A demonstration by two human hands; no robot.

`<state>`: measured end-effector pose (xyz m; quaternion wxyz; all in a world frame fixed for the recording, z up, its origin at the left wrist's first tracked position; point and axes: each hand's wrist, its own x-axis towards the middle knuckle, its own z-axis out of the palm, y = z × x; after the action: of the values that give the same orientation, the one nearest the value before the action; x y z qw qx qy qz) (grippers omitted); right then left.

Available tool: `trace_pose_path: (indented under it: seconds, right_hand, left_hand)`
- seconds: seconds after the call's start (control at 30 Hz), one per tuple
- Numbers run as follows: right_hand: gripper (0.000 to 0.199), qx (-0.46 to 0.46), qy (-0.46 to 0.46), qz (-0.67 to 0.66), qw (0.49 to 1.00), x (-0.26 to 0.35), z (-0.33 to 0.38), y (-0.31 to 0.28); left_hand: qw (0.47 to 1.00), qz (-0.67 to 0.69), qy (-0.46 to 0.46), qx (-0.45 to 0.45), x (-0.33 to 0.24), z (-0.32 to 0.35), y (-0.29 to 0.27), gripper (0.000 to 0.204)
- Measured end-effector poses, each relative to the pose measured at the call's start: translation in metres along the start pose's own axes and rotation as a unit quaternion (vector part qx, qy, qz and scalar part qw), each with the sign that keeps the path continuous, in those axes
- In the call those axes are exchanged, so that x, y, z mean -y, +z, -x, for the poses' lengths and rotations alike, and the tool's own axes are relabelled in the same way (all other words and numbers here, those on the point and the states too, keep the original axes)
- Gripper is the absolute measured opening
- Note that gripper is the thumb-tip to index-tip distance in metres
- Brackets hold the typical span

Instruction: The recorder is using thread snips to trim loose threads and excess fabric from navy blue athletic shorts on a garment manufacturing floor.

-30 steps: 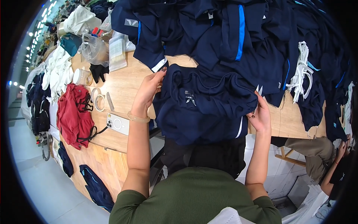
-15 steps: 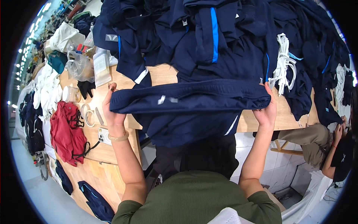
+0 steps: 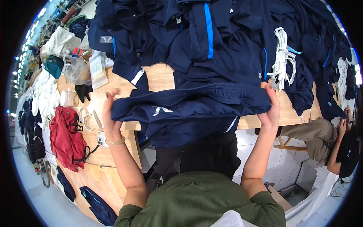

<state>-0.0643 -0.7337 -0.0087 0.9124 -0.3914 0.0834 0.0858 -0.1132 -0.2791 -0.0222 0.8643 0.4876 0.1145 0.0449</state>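
A pair of navy trousers (image 3: 196, 104) is held up before me by its gathered elastic waistband, which spans from hand to hand. My left hand (image 3: 113, 113) grips the band's left end, its thumb sticking up and slightly blurred. At the opposite end my right hand (image 3: 270, 108) holds the band, with fingers partly hidden by the cloth. A small silver mark shows on the front panel, and the lower part of the trousers hangs toward my lap. Just beyond my right hand lies a bundle of white drawcords (image 3: 281, 60).
A heap of navy garments (image 3: 230, 41) with blue stripes covers the far wooden table (image 3: 157, 77). At left are a red bag (image 3: 67, 138), a phone (image 3: 102, 138), tape rolls (image 3: 87, 121) and a plastic jar (image 3: 69, 98). Another person's hands (image 3: 344, 123) handle navy cloth at far right.
The waistband looks less evenly taut and its edge is more rumpled. My left thumb has shifted on the band. The whole view has moved slightly, while both hands still hold the trousers.
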Motion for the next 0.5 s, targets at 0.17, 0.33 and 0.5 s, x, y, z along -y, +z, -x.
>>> trace_pose_path:
  seconds: [0.17, 0.33, 0.5]
  right_hand:
    - [0.017, 0.16, 0.125, 0.442, 0.874, 0.003, 0.003, 0.026]
    - [0.017, 0.148, 0.109, 0.436, 0.881, -0.011, -0.007, -0.007]
    - [0.022, 0.074, 0.019, 0.075, 0.994, -0.014, -0.018, -0.038]
  left_hand:
    - [0.873, -0.448, -0.106, 0.158, -0.001, 0.004, 0.039, 0.023]
    - [0.93, -0.313, -0.026, 0.189, 0.014, -0.01, 0.032, 0.008]
    - [0.984, 0.057, -0.038, 0.164, 0.024, -0.007, 0.008, 0.019]
